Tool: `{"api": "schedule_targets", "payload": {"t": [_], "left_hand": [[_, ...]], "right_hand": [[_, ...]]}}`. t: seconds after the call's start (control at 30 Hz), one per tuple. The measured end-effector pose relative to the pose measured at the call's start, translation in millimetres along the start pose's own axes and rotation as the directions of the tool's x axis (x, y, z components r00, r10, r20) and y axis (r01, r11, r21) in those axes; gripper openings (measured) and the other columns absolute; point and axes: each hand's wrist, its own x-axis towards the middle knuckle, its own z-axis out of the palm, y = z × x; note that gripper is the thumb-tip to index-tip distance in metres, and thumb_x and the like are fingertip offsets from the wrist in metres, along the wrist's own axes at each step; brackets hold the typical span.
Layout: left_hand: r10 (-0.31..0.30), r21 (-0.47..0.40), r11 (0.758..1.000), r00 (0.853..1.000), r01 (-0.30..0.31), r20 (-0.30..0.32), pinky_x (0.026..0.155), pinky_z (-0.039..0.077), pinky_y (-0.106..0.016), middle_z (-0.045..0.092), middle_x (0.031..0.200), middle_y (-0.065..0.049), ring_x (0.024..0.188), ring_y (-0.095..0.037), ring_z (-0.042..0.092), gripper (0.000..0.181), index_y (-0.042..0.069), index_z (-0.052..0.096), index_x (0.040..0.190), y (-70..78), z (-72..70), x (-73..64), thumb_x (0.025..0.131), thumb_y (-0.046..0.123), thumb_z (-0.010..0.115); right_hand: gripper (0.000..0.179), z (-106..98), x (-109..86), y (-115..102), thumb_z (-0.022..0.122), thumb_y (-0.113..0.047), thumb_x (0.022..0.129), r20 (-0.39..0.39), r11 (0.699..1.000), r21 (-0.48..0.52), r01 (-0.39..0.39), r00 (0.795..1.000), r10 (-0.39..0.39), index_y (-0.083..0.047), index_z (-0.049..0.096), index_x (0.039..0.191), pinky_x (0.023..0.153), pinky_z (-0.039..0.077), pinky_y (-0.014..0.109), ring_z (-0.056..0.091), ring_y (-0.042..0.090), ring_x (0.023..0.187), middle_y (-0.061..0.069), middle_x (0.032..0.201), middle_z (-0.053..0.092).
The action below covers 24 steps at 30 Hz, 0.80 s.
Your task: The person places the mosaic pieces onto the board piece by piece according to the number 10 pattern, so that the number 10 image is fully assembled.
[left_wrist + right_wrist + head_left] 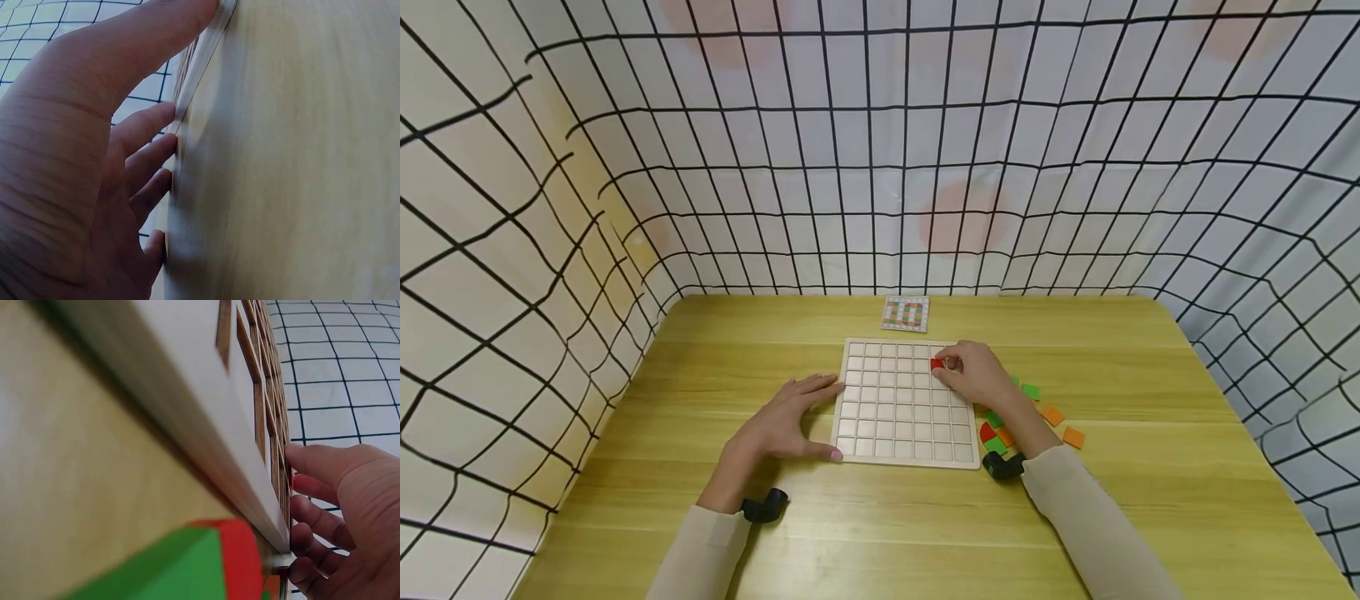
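Note:
A pale wooden board [885, 411] with a grid of square recesses lies flat on the table. My left hand [790, 419] rests at its left edge, fingers spread and thumb by the near corner; in the left wrist view those fingers [150, 147] are fairly straight along the edge. Over the upper right recesses, my right hand [979, 377] pinches a small red tile [936, 364] between thumb and fingers. Most of that tile is hidden by the fingertips, and only a sliver of red shows in the right wrist view.
Right of the board lie loose green, orange and red tiles, including an orange tile [1073, 437] and a green tile [1031, 391]; some hide under the right forearm. A small patterned card [906, 314] lies behind the board. Black netting [887, 167] surrounds the table.

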Motion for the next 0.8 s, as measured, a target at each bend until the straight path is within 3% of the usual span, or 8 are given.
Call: {"api": "schedule_targets", "payload": {"t": [0.33,0.57,0.8], "left_hand": [[0.005,-0.004,1.0,1.0,-0.005,-0.002,0.128,0.013,-0.063,0.033,0.169,-0.004,0.157,-0.034,0.027,0.111,0.021,0.041,0.16,0.5,-1.3,-0.7,0.069,0.067,0.086],[0.004,0.0,1.0,1.0,-0.004,0.004,0.128,0.013,-0.063,0.032,0.169,-0.004,0.157,-0.034,0.026,0.111,0.022,0.04,0.16,-0.4,-1.4,0.0,0.069,0.067,0.085],[0.01,0.001,1.0,1.0,-0.01,0.0,0.128,0.013,-0.064,0.032,0.169,-0.005,0.157,-0.035,0.026,0.111,0.021,0.041,0.16,0.4,-0.1,-0.2,0.07,0.066,0.086]], "right_hand": [[0.032,-11.9,-13.2,4.4,0.075,-0.027,0.095,-0.038,0.997,0.066,-0.03,0.999,0.033,-0.007,0.075,0.12,0.069,0.048,0.031,0.055,0.018,0.078,0.004,0.092,0.066],[0.029,-25.4,-33.8,18.2,0.077,-0.028,0.094,-0.088,0.997,0.022,-0.071,0.993,0.072,-0.008,0.076,0.115,0.07,0.045,0.033,0.052,0.02,0.079,0.004,0.09,0.064],[0.036,-41.3,-61.8,35.2,0.074,-0.035,0.096,-0.099,0.995,-0.008,-0.1,0.99,0.098,-0.009,0.075,0.121,0.073,0.048,0.033,0.054,0.02,0.083,0.003,0.096,0.066]]}}
